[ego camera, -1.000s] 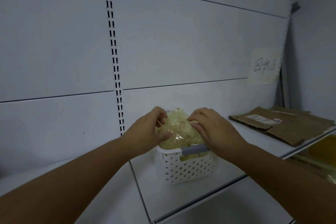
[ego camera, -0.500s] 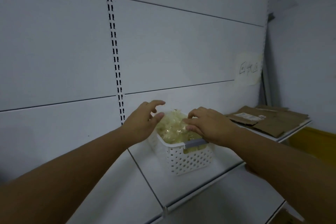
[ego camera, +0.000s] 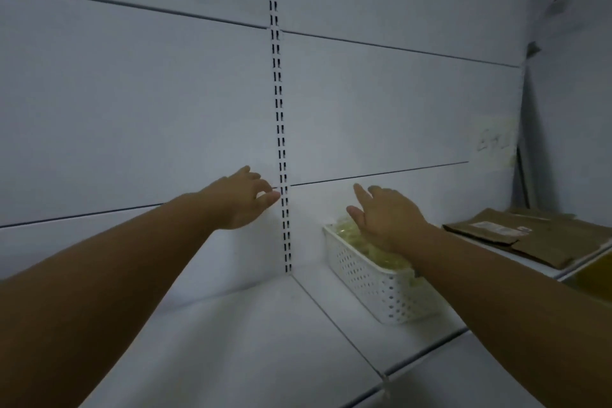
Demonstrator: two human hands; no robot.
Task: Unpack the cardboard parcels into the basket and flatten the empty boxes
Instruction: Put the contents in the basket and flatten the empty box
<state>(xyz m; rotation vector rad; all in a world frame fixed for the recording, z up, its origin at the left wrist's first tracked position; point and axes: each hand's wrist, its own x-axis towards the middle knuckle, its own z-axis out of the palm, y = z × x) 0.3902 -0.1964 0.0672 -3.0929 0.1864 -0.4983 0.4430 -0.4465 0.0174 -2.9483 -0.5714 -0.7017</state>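
A white perforated basket (ego camera: pixel 377 285) stands on the white shelf (ego camera: pixel 251 334), filled with pale yellow plastic-wrapped packets (ego camera: pixel 377 252). My right hand (ego camera: pixel 384 215) hovers just above the packets with its fingers spread and holds nothing. My left hand (ego camera: pixel 241 199) is raised to the left of the basket, near the slotted upright, with loosely bent fingers and nothing in it. Flattened brown cardboard boxes (ego camera: pixel 536 235) lie on the shelf at the right.
A slotted metal upright (ego camera: pixel 280 129) runs down the white back panel. A paper note (ego camera: pixel 495 139) is stuck on the panel at the right. Something yellow (ego camera: pixel 592 275) shows below the shelf edge at the far right.
Both hands have lifted off the packets in the basket. My left hand moved up and left away from the basket. The view has swung left, so the basket now sits further right.
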